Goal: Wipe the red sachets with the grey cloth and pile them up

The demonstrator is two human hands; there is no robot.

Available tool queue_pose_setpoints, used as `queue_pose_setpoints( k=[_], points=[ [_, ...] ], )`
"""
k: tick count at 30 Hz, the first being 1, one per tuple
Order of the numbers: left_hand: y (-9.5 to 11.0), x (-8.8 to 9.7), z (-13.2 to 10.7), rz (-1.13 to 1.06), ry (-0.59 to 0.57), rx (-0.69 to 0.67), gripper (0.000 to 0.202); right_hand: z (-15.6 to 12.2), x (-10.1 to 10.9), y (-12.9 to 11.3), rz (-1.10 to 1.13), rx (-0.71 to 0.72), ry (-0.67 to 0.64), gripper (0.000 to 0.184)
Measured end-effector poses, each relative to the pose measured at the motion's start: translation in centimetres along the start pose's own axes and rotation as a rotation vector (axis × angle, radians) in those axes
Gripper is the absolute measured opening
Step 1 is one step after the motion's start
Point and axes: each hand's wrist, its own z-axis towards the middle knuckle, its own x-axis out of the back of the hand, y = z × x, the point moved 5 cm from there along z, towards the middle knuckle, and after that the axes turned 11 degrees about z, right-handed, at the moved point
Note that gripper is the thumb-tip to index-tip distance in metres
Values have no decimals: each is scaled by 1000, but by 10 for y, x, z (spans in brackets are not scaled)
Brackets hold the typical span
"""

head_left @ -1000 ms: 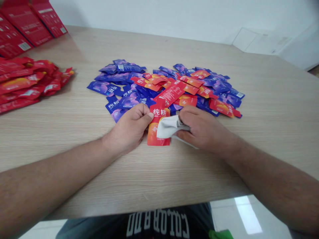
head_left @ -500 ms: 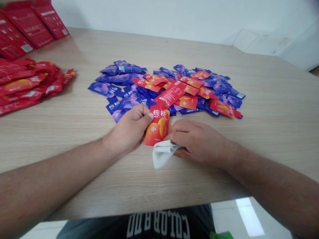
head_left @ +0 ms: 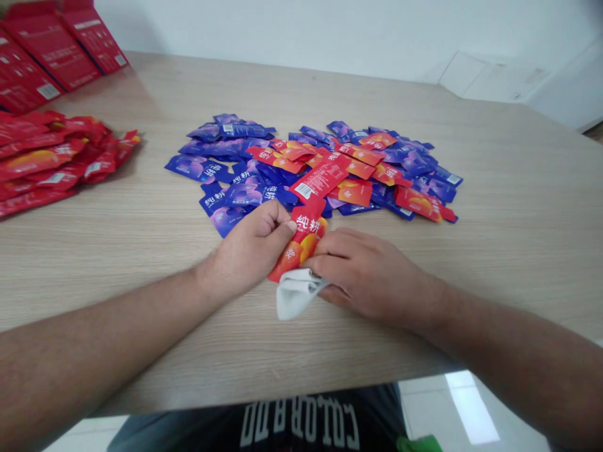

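The packet [head_left: 306, 238] sits between both hands over the counter [head_left: 211, 358], its long axis slanting from far right to near left, the left hand [head_left: 257, 245] pinching its left edge, the right hand [head_left: 365, 270], curled round a cloth [head_left: 298, 294], at its right edge.

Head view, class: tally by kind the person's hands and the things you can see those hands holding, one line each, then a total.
Hands: 2, the left hand and the right hand
Red-orange packet: 1
White cloth: 1
Total: 4
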Motion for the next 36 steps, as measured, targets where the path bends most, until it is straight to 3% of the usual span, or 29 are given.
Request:
queue_pose_setpoints(
  k=[5,7,10,12,18,24,30,36],
  points=[
    [6,-2,-4,-6,-12,31,18,-4,19,21,-75,-236,246,19],
    [8,-2,-5,-19,-11,28,18,-1,15,14,-68,-182,211,17],
    [9,-1,-5,-8,-5,24,18,3,1,-9,-46,7,35,14],
    [8,-1,-5,12,-10,30,17,3,-2,-14,-44,57,-13,16],
    [-1,-5,-2,-112,-83,41,19,0,15,10,-90,-124,205,20],
    [-5,-5,0,-172,-84,71,17,3,-3,-13,-50,77,-32,16],
    [-4,-7,-2,-247,-88,118,17,1,9,1,-79,-88,166,18],
    [-4,-7,-3,-254,-98,112,17,4,-6,-17,-47,92,-32,18]
  ],
)
